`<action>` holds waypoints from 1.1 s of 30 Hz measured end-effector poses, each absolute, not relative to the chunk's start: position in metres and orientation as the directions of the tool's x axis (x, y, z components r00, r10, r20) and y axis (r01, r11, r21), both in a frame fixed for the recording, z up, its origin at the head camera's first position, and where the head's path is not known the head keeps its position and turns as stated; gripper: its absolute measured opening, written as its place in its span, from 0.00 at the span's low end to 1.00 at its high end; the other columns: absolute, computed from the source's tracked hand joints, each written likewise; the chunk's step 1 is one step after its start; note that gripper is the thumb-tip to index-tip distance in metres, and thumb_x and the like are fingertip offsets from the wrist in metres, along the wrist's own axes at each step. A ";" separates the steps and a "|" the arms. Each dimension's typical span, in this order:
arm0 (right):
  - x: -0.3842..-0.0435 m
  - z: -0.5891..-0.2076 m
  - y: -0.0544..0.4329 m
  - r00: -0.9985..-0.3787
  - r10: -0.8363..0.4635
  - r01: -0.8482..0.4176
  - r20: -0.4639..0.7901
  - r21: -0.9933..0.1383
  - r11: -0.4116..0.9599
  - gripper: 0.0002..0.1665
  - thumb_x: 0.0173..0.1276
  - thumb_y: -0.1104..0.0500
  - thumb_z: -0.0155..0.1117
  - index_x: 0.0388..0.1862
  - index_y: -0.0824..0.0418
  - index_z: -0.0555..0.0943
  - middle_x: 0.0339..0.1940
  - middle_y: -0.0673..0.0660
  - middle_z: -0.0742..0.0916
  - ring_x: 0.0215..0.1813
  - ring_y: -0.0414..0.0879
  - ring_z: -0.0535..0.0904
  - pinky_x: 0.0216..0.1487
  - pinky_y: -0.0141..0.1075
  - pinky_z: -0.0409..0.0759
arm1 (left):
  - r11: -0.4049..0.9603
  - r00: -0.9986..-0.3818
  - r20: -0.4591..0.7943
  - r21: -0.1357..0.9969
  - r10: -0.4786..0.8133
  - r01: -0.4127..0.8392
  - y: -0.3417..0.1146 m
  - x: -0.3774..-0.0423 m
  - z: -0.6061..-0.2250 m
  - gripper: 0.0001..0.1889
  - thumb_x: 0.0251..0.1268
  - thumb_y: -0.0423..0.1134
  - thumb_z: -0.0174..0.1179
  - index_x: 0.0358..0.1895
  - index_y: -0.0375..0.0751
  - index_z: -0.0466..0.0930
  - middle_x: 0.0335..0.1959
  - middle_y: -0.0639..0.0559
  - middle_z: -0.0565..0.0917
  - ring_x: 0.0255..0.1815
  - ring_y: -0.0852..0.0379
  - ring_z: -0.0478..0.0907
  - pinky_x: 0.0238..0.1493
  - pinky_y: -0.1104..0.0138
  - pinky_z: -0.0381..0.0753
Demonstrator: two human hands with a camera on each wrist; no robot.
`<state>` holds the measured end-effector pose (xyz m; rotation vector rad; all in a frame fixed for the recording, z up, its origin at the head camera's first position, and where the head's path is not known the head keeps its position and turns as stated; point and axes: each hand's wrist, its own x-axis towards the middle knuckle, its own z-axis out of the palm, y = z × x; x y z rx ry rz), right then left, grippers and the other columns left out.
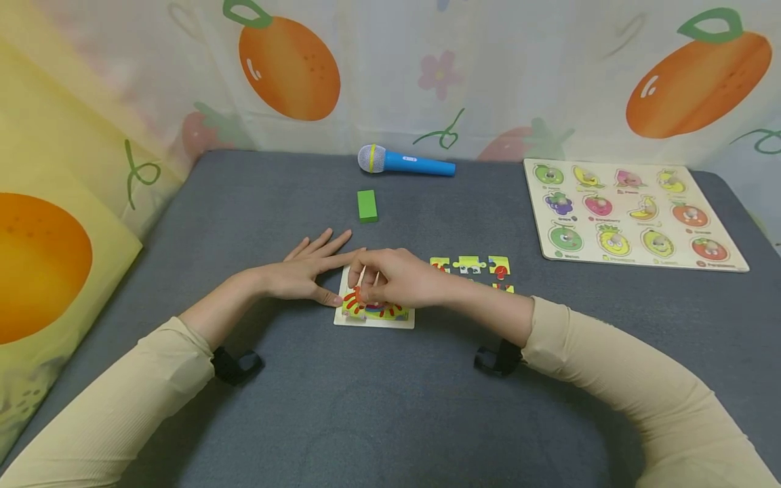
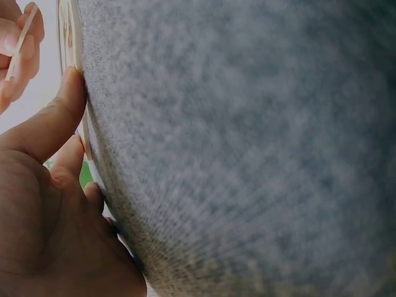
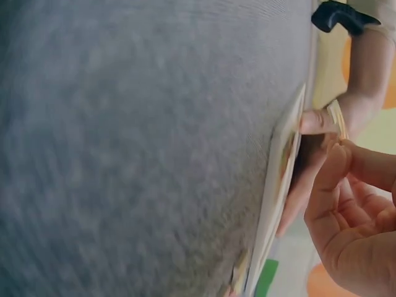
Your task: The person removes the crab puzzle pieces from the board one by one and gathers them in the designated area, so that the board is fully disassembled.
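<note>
A small jigsaw board (image 1: 374, 323) with a pale frame lies flat on the table, some yellow, red and blue pieces in its lower part. My left hand (image 1: 299, 276) spreads its fingers beside it; the thumb (image 2: 69, 99) rests at the board's left edge. Over the board, my right hand (image 1: 405, 278) pinches a thin jigsaw piece (image 3: 338, 119) between thumb and forefinger, edge-on and raised above the frame. The piece's printed face cannot be made out. Part of the board is hidden under the right hand.
Several loose jigsaw pieces (image 1: 469, 264) lie right of the board, some behind the right forearm. A green block (image 1: 367, 206) and a blue toy microphone (image 1: 417, 165) stand farther back. A fruit peg board (image 1: 641, 217) occupies the right rear. Printed curtains (image 1: 390, 74) border the table.
</note>
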<state>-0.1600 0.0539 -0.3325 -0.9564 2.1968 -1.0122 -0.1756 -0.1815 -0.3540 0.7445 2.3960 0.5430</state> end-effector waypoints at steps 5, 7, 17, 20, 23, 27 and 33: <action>-0.164 -0.328 0.063 -0.625 -0.758 -0.346 -0.187 -0.804 0.484 0.09 0.70 0.62 0.64 0.47 0.56 0.79 0.35 0.53 0.88 0.31 0.42 0.80 0.35 0.30 0.77 | 0.771 -0.684 -0.406 0.512 0.606 0.378 -0.181 -0.176 -0.354 0.47 0.61 0.59 0.64 0.80 0.61 0.47 0.84 0.49 0.32 0.83 0.39 0.22 0.77 0.37 0.22; -0.166 -0.326 0.068 -0.626 -0.752 -0.321 -0.206 -0.811 0.489 0.09 0.70 0.62 0.63 0.47 0.56 0.78 0.35 0.54 0.88 0.31 0.42 0.80 0.35 0.31 0.78 | 0.777 -0.686 -0.412 0.503 0.600 0.377 -0.181 -0.176 -0.354 0.47 0.61 0.59 0.64 0.80 0.62 0.46 0.84 0.50 0.32 0.83 0.40 0.22 0.77 0.37 0.22; -0.171 -0.320 0.095 -0.612 -0.746 -0.230 -0.264 -0.843 0.487 0.08 0.70 0.63 0.63 0.47 0.59 0.78 0.31 0.58 0.86 0.28 0.45 0.77 0.36 0.37 0.80 | 0.783 -0.688 -0.418 0.498 0.593 0.373 -0.181 -0.177 -0.355 0.47 0.62 0.58 0.64 0.80 0.62 0.46 0.84 0.50 0.32 0.83 0.39 0.22 0.77 0.37 0.23; -0.173 -0.320 0.103 -0.614 -0.738 -0.230 -0.282 -0.830 0.508 0.08 0.70 0.63 0.63 0.47 0.57 0.79 0.31 0.58 0.86 0.28 0.45 0.76 0.34 0.37 0.77 | 0.787 -0.689 -0.422 0.493 0.589 0.370 -0.180 -0.176 -0.354 0.48 0.61 0.58 0.64 0.80 0.62 0.45 0.84 0.51 0.32 0.83 0.40 0.22 0.77 0.37 0.23; -0.174 -0.318 0.112 -0.614 -0.733 -0.237 -0.293 -0.817 0.526 0.09 0.69 0.63 0.63 0.46 0.56 0.79 0.32 0.59 0.88 0.30 0.47 0.78 0.35 0.38 0.78 | 0.783 -0.688 -0.418 0.497 0.593 0.373 -0.180 -0.176 -0.355 0.48 0.61 0.57 0.64 0.80 0.61 0.45 0.84 0.49 0.32 0.83 0.39 0.22 0.77 0.37 0.23; -0.176 -0.316 0.121 -0.608 -0.735 -0.253 -0.301 -0.804 0.539 0.09 0.68 0.63 0.64 0.47 0.58 0.80 0.31 0.59 0.87 0.30 0.48 0.77 0.34 0.39 0.77 | 0.779 -0.687 -0.412 0.501 0.599 0.378 -0.179 -0.176 -0.354 0.47 0.62 0.57 0.64 0.80 0.60 0.46 0.84 0.48 0.32 0.83 0.38 0.22 0.77 0.36 0.23; -0.178 -0.317 0.134 -0.607 -0.720 -0.247 -0.337 -0.781 0.574 0.10 0.68 0.62 0.64 0.47 0.55 0.80 0.31 0.58 0.88 0.27 0.48 0.76 0.32 0.40 0.77 | 0.779 -0.690 -0.410 0.502 0.596 0.375 -0.179 -0.176 -0.354 0.47 0.62 0.57 0.64 0.80 0.60 0.46 0.84 0.48 0.33 0.83 0.38 0.23 0.77 0.36 0.23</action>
